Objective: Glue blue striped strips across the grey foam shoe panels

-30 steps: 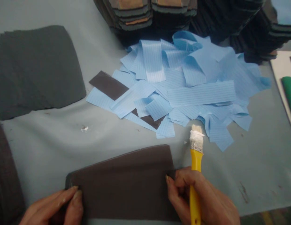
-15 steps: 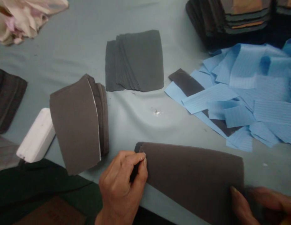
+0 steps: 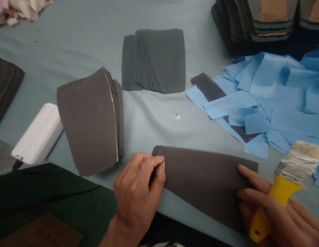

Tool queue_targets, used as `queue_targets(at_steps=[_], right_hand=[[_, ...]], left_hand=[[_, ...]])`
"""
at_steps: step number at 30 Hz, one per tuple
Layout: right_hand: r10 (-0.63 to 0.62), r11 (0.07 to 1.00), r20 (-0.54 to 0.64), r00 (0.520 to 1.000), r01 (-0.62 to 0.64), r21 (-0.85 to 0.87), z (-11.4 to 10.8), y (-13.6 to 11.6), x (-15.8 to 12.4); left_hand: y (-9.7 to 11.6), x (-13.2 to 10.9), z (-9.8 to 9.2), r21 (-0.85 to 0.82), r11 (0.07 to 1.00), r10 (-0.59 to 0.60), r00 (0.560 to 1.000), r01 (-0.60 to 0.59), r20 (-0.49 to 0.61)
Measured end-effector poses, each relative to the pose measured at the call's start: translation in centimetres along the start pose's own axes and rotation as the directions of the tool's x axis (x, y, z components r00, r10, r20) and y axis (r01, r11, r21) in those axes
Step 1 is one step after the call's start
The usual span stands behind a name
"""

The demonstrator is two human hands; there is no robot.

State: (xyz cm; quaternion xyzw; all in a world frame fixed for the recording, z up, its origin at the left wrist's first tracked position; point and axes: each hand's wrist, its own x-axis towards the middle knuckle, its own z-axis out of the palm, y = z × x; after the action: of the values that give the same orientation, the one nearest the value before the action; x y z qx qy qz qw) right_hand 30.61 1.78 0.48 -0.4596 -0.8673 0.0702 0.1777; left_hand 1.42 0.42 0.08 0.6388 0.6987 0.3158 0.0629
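i see the left hand [image 3: 135, 185] pinched narrow on the corner of a dark grey fabric panel [image 3: 205, 181], which lies flat on the table [image 3: 72, 41]. the right hand [image 3: 275, 216] is closed around a yellow-handled brush [image 3: 281, 188] with white-caked bristles, while its fingertips [image 3: 243, 169] rest on the panel's right end. just beyond the left hand sits a curved stack of grey panels [image 3: 90, 120] with a white line along one edge, beside a white block [image 3: 38, 133]. farther up lies a fanned stack of paler grey pieces [image 3: 154, 61]. to the right, loose blue ruled strips [image 3: 264, 106] spread out below dark stacked bundles [image 3: 241, 24]. dark green cloth [image 3: 46, 195] covers the lower left.
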Motion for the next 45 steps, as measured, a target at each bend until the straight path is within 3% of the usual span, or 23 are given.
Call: queue_targets(at_steps=[10,16,20,23,27,36,42,45], right_hand=[[-0.071,0.985,-0.127,0.989,0.05,-0.163,0.3,-1.8,2.8],[-0.086,0.976,-0.145,0.986,0.054,-0.212,0.3,-1.8,3.1],[-0.092,0.977,-0.169,0.981,0.057,-0.203,0.5,-1.9,3.1],[-0.082,0.979,-0.178,0.981,0.046,-0.197,0.7,-1.9,3.0],[-0.073,0.98,-0.179,0.981,0.037,-0.195,0.9,-2.0,2.9],[-0.027,0.993,-0.188,0.982,0.005,-0.115,0.5,-2.3,3.0],[0.062,0.998,-0.278,0.959,-0.054,0.036,1.3,-5.9,4.8],[0.098,0.992,-0.241,0.966,-0.075,0.104,3.0,-7.3,6.0]], left_hand=[[-0.6,-0.1,-0.3,-0.016,1.0,0.015,1.0,-0.015,0.012],[0.6,0.5,-1.1,0.119,0.98,0.16,0.987,-0.158,-0.008],[2.3,1.4,-0.3,0.113,0.924,0.348,0.927,-0.364,0.137],[2.7,1.6,1.2,0.128,0.877,0.415,0.864,-0.463,0.286],[2.4,1.4,2.5,0.163,0.869,0.392,0.85,-0.468,0.352],[2.5,1.4,2.7,0.202,0.845,0.423,0.851,-0.495,0.312],[2.2,1.4,3.0,0.212,0.835,0.442,0.849,-0.507,0.288],[2.1,1.3,3.2,0.215,0.84,0.437,0.857,-0.498,0.275]])
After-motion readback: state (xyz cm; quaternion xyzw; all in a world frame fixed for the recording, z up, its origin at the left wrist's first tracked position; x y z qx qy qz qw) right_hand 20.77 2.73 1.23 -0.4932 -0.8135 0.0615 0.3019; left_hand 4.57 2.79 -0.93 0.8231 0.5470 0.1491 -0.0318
